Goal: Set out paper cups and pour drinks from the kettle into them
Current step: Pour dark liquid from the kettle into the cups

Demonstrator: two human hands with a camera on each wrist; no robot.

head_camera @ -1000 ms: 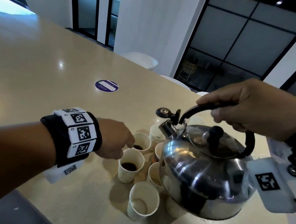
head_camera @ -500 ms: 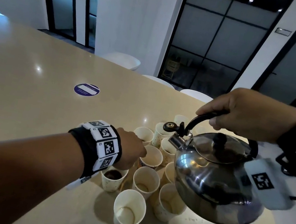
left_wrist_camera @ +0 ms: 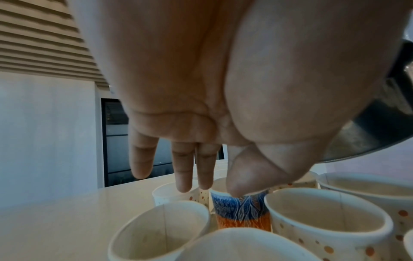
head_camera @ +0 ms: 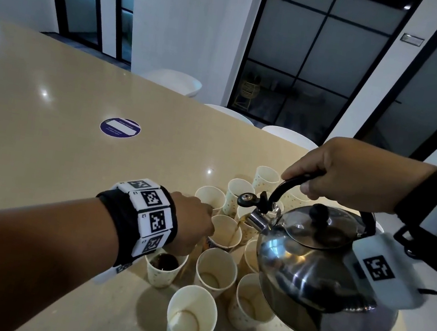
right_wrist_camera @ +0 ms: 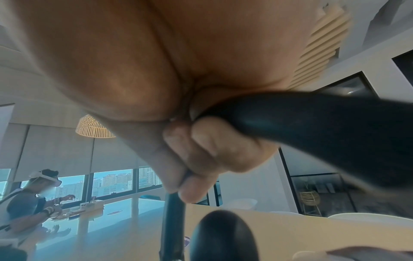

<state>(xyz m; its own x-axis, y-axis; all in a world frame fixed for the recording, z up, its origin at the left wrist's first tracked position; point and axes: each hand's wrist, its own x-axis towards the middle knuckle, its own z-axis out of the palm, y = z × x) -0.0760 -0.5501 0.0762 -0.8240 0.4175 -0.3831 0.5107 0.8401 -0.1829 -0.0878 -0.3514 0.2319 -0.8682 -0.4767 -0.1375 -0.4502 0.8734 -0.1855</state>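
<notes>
Several paper cups stand clustered on the beige table [head_camera: 27, 152]. My left hand [head_camera: 203, 228] holds a blue and orange cup [head_camera: 225, 233] at its rim. The thumb [left_wrist_camera: 236, 187] sits on the near rim of this cup [left_wrist_camera: 240, 210], three fingers hang straight beside it, and the index finger is hidden. My right hand [head_camera: 353, 175] grips the black handle [right_wrist_camera: 312, 132] of the steel kettle [head_camera: 316, 278], which tilts left. A thin brown stream falls from its spout [head_camera: 257, 220] into the held cup. A cup with dark drink [head_camera: 164, 267] stands under my left wrist.
A cup with a little pale residue [head_camera: 191, 321] stands nearest me, with more dotted cups [head_camera: 265, 177] behind the spout. A purple round sticker [head_camera: 120, 127] lies further left. White chairs [head_camera: 176, 81] line the table's far edge. Another person [right_wrist_camera: 29, 199] works at a distant table.
My left hand left the cups with dark drink and took the blue and orange cup's rim. The kettle swung over it, tipped further, and the stream now runs.
</notes>
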